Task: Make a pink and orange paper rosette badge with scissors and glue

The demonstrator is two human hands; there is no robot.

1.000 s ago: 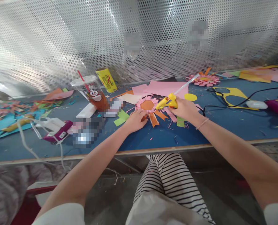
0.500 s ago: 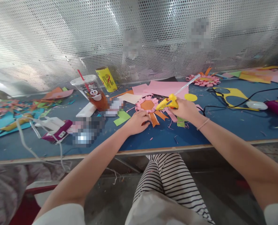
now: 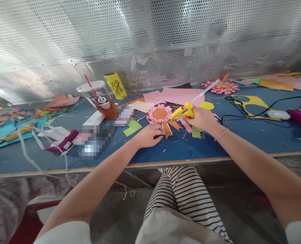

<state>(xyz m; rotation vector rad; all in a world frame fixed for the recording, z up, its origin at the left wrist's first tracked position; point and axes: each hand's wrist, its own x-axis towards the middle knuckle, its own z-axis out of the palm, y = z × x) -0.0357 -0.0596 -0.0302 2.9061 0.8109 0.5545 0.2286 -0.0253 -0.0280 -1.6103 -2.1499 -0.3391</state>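
Observation:
A pink paper rosette with an orange centre lies on the blue table, orange ribbon tails at its lower right. My left hand rests at the rosette's lower edge beside the tails, its fingers bent; what they may hold is too small to make out. My right hand grips a yellow glue gun, a clear glue stick poking out of its back. The gun's nozzle points at the rosette's right edge. Green paper pieces lie left of the rosette.
A drink cup with a red straw and a yellow can stand at the back left. A second rosette lies behind my right hand. Cables and purple devices lie at both sides. Perforated metal rises behind the table.
My left hand has shifted slightly, its fingers more curled by the orange tails. My right hand and the glue gun have moved a little to the right.

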